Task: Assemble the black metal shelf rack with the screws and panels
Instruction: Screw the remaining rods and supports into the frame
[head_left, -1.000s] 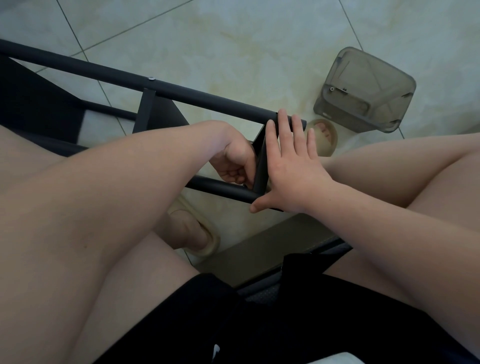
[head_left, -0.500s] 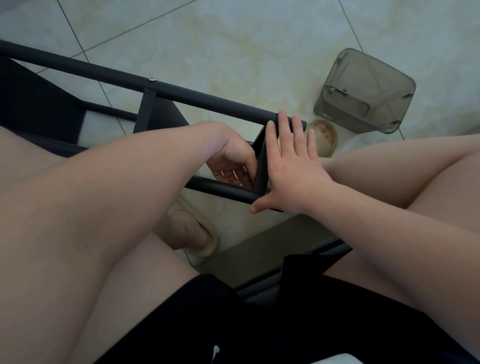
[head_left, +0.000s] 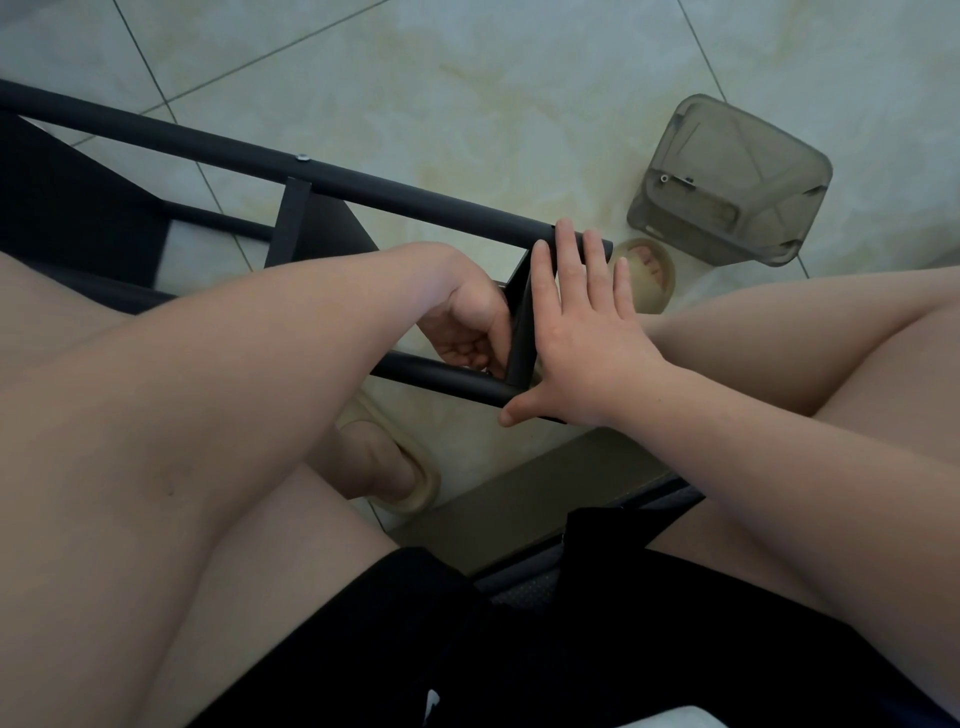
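Pale floor tiles (head_left: 519, 78) fill the top of my view. Over them, turned on its side, is the black metal rack (head_left: 415, 200), right in front of the knees of the person I am watching. Its top tube runs from the far left to the middle, and one small silver screw (head_left: 301, 157) sits in it. A lower tube (head_left: 431, 376) runs the same way, nearer to the person. Between the two tubes, at the right end, stands a thin black panel (head_left: 521, 332).

The right hand (head_left: 587, 338) lies flat on the outer side of that panel. Its fingers (head_left: 569, 260) are straight and close together, and the tips reach the top tube. The thumb sticks out to the side and touches the lower tube. This hand grips nothing.

The left hand (head_left: 467, 322) is on the inner side of the panel, just beside it. Its fingers (head_left: 467, 358) are curled in. I cannot tell if they hold something small.

A grey see-through box (head_left: 727, 179) sits on the floor near the rack's end. Tan slippers (head_left: 415, 488) are on both feet.
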